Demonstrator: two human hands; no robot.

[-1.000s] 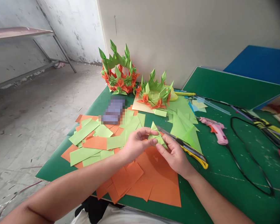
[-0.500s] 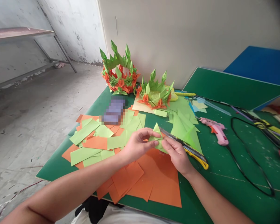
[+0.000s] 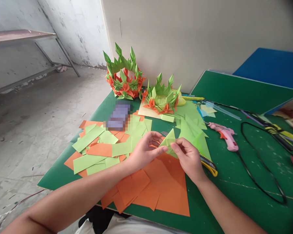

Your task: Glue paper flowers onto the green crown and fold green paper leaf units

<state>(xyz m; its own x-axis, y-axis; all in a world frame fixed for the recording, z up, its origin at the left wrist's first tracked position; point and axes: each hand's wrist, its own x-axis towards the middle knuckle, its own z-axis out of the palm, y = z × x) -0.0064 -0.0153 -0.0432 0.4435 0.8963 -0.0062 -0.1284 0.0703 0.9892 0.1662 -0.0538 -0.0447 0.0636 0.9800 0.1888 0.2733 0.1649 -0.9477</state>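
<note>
Between my two hands is a small piece of folded green paper [image 3: 169,140] with a pointed top. My right hand [image 3: 187,156] pinches its right edge between thumb and fingers. On the other side, my left hand [image 3: 147,148] has its thumb against the lower left of the paper, with the fingers curled behind. Under the hands lie large orange paper sheets [image 3: 169,185]. A yellow-handled utility knife [image 3: 210,166] rests beside my right hand, which covers part of it.
Green and orange paper strips [image 3: 90,161] are spread on the left of the green table [image 3: 236,208]. Two folded-paper crowns [image 3: 125,86] stand at the back, near a blurred phone-like object [image 3: 118,115]. A pink glue gun [image 3: 226,135] with a black cord lies at right.
The folded green paper has turned and shows more of its face. My right hand has moved up and slightly right, covering more of the knife; my left fingers have loosened.
</note>
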